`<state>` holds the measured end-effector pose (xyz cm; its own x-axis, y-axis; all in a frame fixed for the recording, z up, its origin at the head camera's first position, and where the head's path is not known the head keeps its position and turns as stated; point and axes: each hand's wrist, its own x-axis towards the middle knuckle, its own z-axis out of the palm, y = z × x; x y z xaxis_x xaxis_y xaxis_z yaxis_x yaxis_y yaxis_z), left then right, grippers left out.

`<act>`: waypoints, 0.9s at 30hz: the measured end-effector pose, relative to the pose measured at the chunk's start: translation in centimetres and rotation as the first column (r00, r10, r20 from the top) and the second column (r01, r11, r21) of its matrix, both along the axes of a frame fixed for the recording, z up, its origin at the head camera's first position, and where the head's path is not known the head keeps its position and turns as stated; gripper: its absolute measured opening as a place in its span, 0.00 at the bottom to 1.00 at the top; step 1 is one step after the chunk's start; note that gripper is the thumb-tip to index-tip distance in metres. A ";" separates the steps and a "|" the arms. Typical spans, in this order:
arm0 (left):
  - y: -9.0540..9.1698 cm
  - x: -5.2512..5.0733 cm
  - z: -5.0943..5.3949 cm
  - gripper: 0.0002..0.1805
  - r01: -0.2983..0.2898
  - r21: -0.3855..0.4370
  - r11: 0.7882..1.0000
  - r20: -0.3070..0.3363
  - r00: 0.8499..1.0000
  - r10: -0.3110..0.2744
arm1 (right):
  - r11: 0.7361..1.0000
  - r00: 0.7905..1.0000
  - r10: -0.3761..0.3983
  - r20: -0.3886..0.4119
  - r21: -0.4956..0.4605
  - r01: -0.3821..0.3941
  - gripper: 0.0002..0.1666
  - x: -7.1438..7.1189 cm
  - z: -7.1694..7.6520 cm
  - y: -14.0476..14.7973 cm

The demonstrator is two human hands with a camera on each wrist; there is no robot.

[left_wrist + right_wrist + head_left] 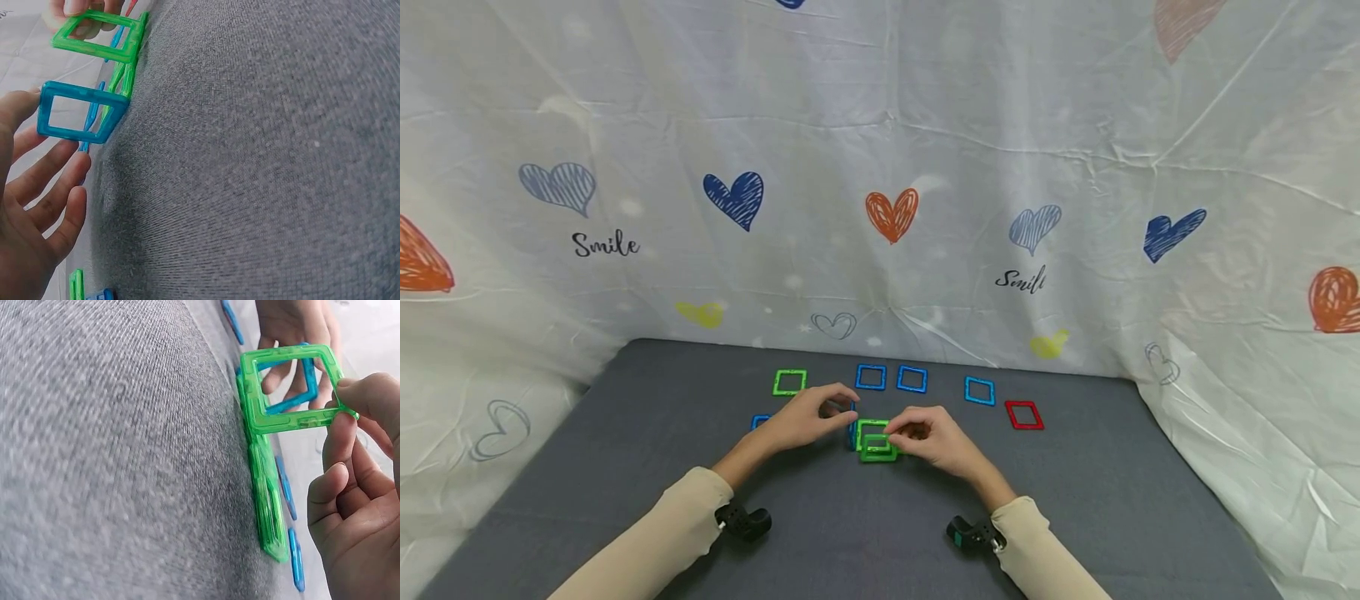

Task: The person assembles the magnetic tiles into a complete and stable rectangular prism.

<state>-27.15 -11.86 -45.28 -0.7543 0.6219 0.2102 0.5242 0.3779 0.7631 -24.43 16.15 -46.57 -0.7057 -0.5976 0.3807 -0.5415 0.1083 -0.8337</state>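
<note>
My left hand (805, 418) holds a blue square magnetic tile (70, 133) by its outer edge, thumb at one corner and fingertips at another. This open-framed tile stands upright at the left end of a flat green piece. My right hand (936, 437) pinches a green square tile (300, 420) between thumb and index finger. It stands upright too, its lower edge at the flat green tiles (269, 500) on the table. Whether the blue and green upright tiles touch each other cannot be told.
On the grey table (850, 533) behind the hands lie a green tile (775, 382), blue tiles (871, 387) (912, 389), a lighter blue tile (980, 401) and a red tile (1024, 426). Another blue tile (759, 419) is partly behind the left hand. A patterned white curtain (820, 250) hangs behind.
</note>
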 end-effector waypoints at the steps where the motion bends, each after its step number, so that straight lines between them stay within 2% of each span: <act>1: 0.0 0.0 0.0 0.20 0.001 0.001 1.000 -0.001 1.000 -0.001 | 1.000 1.000 0.002 -0.001 0.001 -0.002 0.08 0.0 0.0 -0.1; 14: 0.0 -0.1 -0.1 0.20 0.007 0.011 1.000 -0.001 1.000 -0.007 | 1.000 1.000 0.007 -0.027 0.029 -0.006 0.07 -0.1 0.1 -0.6; 27: 0.1 0.0 -0.1 0.19 -0.004 0.006 1.000 0.002 1.000 0.004 | 0.998 1.000 -0.016 -0.005 0.055 0.016 0.08 0.0 0.0 -0.9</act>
<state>-27.14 -11.72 -45.34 -0.7571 0.6177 0.2128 0.5216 0.3754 0.7662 -24.45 15.24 -46.54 -0.7133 -0.6064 0.3514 -0.5435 0.1622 -0.8236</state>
